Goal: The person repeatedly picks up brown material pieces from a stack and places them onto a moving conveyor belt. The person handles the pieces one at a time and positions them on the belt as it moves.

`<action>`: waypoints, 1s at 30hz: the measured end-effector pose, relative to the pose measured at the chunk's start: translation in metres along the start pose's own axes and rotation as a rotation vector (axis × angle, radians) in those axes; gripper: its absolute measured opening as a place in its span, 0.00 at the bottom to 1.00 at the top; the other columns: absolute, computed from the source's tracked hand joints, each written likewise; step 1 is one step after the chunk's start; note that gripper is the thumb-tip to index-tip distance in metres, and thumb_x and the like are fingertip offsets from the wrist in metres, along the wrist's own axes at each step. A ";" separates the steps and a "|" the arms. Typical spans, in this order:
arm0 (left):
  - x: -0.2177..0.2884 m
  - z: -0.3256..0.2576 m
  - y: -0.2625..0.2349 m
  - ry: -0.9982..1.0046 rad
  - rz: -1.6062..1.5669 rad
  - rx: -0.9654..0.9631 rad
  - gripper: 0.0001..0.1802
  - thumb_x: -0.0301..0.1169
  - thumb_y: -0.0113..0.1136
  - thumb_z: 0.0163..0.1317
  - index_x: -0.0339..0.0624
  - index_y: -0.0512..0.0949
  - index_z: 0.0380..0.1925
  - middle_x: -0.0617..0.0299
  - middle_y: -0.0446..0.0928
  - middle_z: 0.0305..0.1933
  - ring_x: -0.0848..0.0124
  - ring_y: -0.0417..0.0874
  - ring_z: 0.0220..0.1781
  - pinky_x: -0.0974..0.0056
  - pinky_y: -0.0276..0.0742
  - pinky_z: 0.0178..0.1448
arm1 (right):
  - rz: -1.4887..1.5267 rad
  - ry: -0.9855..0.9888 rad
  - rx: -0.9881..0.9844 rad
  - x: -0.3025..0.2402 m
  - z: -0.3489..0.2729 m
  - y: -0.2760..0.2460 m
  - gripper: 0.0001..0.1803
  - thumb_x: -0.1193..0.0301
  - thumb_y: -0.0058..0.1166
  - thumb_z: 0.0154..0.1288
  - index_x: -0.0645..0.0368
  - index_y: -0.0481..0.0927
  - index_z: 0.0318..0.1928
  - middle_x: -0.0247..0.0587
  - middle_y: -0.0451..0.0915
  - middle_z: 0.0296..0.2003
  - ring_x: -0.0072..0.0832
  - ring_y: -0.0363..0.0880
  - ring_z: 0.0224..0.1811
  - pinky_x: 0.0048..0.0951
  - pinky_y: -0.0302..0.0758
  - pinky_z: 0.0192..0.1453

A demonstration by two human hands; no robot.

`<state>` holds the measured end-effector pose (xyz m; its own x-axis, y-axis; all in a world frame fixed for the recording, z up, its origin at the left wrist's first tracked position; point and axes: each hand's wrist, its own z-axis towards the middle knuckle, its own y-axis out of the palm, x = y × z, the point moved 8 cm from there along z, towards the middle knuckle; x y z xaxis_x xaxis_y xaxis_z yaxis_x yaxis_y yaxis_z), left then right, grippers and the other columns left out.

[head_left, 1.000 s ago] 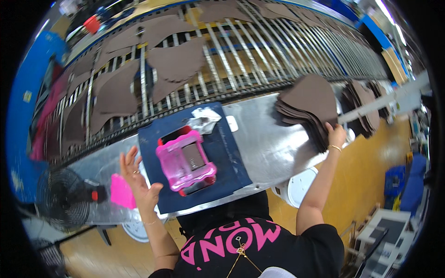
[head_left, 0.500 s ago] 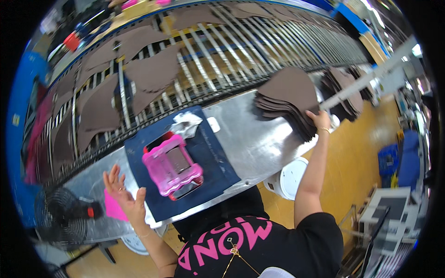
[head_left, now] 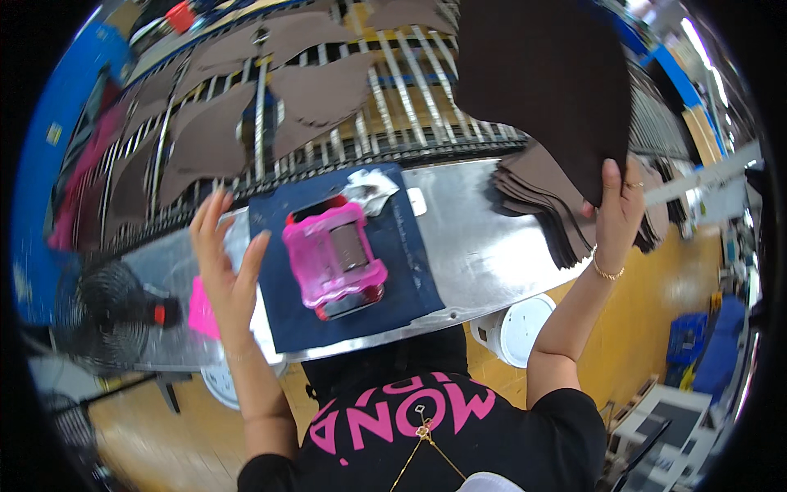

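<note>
A dark brown cut piece of flat sheet material (head_left: 545, 74) hangs raised over the right of the metal table. Its lower corner is pinched between the thumb and fingers of my right hand (head_left: 619, 197). Beneath it lies a stack of similar brown pieces (head_left: 533, 184), partly hidden by the lifted one. My left hand (head_left: 225, 262) is in the air left of the dark blue mat (head_left: 410, 287), fingers spread and holding nothing. On that mat sits a pink frame-like tray with wavy ends (head_left: 316, 262), a brown block inside it and red-and-black parts under it.
A slatted conveyor (head_left: 410, 82) carrying several brown pieces (head_left: 209, 135) runs along the table's far side. A crumpled white cloth (head_left: 370, 190) lies on the mat. To the left stands a black fan (head_left: 106, 316) near a pink sheet (head_left: 202, 310). A white bucket (head_left: 526, 330) stands below the table.
My right hand has lifted a brown piece up off the stack. My left hand has risen, still spread. The whole view has shifted slightly.
</note>
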<state>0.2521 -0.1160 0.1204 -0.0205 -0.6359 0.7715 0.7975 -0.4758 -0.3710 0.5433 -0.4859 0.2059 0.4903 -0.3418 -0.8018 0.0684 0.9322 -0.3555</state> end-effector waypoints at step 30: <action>-0.026 -0.031 -0.084 -0.426 -0.134 -0.031 0.03 0.20 0.59 0.63 0.29 0.78 0.33 0.64 0.76 0.27 0.78 0.81 0.23 0.74 0.76 0.26 | 0.151 -0.537 -0.619 -0.015 -0.123 0.193 0.08 0.79 0.68 0.49 0.58 0.87 0.33 0.38 0.81 0.25 0.37 0.79 0.31 0.31 0.75 0.36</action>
<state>0.1672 -0.0783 0.1155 0.1323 -0.2635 0.9555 0.7862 -0.5592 -0.2631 0.4419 -0.3156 0.0905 0.8144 0.0311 -0.5795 -0.4446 0.6753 -0.5885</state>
